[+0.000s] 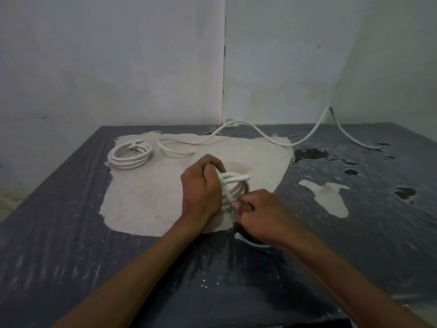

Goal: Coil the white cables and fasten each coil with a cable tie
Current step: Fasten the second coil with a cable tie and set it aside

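White cable, coiled into several loops, forms the work item: the held coil [236, 185] sits at the centre of the view, raised slightly above the table [71, 245]. The left hand [201, 188] grips the coil at its 9 o'clock side, fingers curled around the bundled loops. The right hand [256, 213] is at the coil's 5 o'clock side, thumb and fingers closed in a pinch on a thin white cable tie [226, 191] that runs across the loops. Whether the tie is locked cannot be determined. Two cut cable ends project from the top of the coil toward 3 o'clock.

A finished coil [129, 155] lies flat at 10 o'clock from the hands, well apart, with a tie visible on its far edge. A loose cable [179, 147] lies uncoiled at 12 o'clock, running along the far edge of the table and rising against the wall [283, 67] at 2 o'clock.

The table surface is dark grey, with a large pale worn patch [146, 200] beneath the hands and both coils. A smaller pale patch [331, 197] lies at 3 o'clock.
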A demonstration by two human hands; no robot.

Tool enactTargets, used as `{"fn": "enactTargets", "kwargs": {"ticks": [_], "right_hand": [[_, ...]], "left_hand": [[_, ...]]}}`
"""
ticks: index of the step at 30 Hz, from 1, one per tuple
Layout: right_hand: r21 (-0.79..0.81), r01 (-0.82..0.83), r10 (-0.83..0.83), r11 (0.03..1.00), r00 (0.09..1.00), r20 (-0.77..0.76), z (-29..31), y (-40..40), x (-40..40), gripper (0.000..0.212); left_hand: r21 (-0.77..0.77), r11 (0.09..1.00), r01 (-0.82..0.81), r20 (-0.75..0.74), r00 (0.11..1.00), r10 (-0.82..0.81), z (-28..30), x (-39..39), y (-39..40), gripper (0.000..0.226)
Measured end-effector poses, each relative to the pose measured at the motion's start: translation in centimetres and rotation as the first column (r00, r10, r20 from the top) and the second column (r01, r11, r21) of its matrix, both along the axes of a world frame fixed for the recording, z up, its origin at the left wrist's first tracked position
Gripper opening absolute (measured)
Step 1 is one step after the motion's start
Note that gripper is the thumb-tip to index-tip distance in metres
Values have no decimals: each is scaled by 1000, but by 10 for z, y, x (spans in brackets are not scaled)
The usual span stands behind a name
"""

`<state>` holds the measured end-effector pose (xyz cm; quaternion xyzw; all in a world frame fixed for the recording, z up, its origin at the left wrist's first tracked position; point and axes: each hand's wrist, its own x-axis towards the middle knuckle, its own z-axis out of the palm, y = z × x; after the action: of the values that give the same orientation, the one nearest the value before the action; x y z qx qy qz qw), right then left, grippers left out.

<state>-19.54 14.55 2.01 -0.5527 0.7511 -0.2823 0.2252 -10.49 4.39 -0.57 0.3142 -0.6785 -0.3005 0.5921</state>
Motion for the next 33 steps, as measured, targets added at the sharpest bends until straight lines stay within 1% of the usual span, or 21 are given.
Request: {"fn": "enactTargets", "kwargs": {"ticks": [2,4,6,8,9,11,12,14,15,19,20,21,22,23,24,25,26,28,30,33], "right_hand": [[52,-36,36,998,999,-3,4,-8,0,40],[92,-101,93,991,992,85,16,-8,0,36],[68,-142,130,988,978,165,26,-5,1,30],[24,-153,145,988,967,208,31,-3,3,35],[8,-147,142,989,967,212,33,-4,3,39],[41,-129,113,991,957,266,37,-7,5,37],[70,-124,94,990,938,333,39,-8,6,33],[91,-121,62,989,871,487,43,-11,8,29],[87,-110,47,990,846,531,43,-10,9,28],[73,-104,44,992,821,569,43,3,2,30],[46,-103,63,994,847,528,42,5,0,32],[13,-100,86,995,902,423,39,5,-2,34],[-18,-91,93,996,960,263,34,4,-3,36],[-50,-84,89,995,992,88,28,2,-3,36],[-70,-83,78,994,994,-70,21,-1,-3,36],[-76,-74,58,994,979,-194,13,-4,-4,33],[-78,-63,38,995,958,-283,7,-6,-5,30],[-82,-61,21,995,911,-413,0,-10,-5,25],[-95,-66,11,993,870,-493,-1,-9,-3,21],[-119,-90,20,989,872,-489,-3,-7,-4,18]], "left_hand": [[29,1000,-10,-21,1000,11,-3,2,-1,30],[43,999,-10,-31,999,12,-2,4,-2,30],[48,999,-16,-35,999,17,0,5,-1,30],[42,999,-7,-22,1000,8,0,5,3,29],[37,999,-3,-20,1000,4,0,6,3,29],[38,999,-11,-19,1000,12,-1,7,2,29],[33,999,-15,-18,1000,16,0,8,1,29],[16,1000,-6,-16,1000,6,1,8,0,29],[0,1000,3,-8,1000,-3,2,8,2,28],[-62,997,46,41,998,-43,3,7,8,26],[-66,996,53,43,998,-51,4,7,7,25],[-67,996,51,37,998,-49,5,6,6,25],[-64,997,47,32,998,-45,4,6,5,25],[-61,997,42,29,999,-40,4,6,5,24],[-56,998,39,29,999,-38,3,5,5,23],[-45,998,43,33,999,-42,2,5,6,22],[-31,998,49,35,998,-48,1,4,7,21],[-3,999,43,28,999,-43,2,1,8,19],[21,999,39,18,999,-39,3,0,9,18],[45,996,74,22,997,-75,1,2,10,17]]}}
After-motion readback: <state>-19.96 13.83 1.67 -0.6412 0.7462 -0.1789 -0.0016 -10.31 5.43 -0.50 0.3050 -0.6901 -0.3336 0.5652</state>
